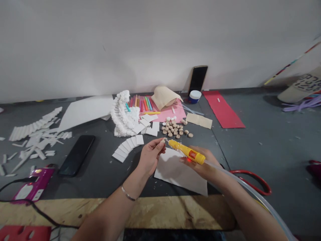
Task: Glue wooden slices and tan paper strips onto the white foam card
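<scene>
My left hand (151, 154) is closed in a pinch on a small beige piece (163, 141), much like the small round beige pieces (174, 128) heaped just beyond it. In my right hand (200, 164) lies a yellow hot glue gun (187, 151), pen-shaped, with a red light glowing beneath it and a long translucent rod out of its back end. Its nozzle points left and is right by the piece; whether they touch I cannot tell. Under both hands is a pale card sheet (180, 172). White flat squares (127, 148) fan out left of my left hand.
A ruffled white foam shape (122, 117) and coloured sticks (142, 103) lie at the back, near a blue jar (195, 96) and a leaning phone (198, 78). Another phone (77, 155) and white foam strips (37, 140) are at left. Red scissor handles (260, 177) lie right.
</scene>
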A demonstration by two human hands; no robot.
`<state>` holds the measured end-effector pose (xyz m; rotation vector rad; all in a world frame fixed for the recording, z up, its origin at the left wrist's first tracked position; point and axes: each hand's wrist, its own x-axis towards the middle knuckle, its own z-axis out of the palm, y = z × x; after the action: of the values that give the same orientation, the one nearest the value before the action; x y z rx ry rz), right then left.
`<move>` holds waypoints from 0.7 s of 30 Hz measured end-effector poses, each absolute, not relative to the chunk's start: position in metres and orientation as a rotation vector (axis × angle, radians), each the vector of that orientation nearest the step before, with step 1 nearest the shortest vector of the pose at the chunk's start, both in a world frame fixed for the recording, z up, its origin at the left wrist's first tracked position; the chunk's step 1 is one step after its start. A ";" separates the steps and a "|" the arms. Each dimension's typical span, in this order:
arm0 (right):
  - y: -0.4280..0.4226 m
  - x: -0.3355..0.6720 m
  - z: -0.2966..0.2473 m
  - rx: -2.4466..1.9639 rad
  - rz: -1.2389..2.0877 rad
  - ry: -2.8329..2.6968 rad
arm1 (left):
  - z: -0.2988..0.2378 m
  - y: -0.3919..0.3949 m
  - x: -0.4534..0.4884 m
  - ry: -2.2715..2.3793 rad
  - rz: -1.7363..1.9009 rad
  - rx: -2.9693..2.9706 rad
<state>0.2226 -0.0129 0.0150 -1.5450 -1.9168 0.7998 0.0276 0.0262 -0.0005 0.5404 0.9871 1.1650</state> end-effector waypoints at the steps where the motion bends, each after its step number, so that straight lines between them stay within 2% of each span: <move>1: -0.013 0.223 0.015 -1.551 0.795 -1.922 | 0.000 0.026 0.028 0.987 1.166 0.534; 21: -0.012 0.225 0.015 -1.605 0.800 -1.852 | 0.001 0.028 0.027 0.947 1.181 0.520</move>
<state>0.2249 -0.0118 0.0149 -1.6050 -1.8518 0.7995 0.0274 0.0275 0.0014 0.5197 0.9472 1.1813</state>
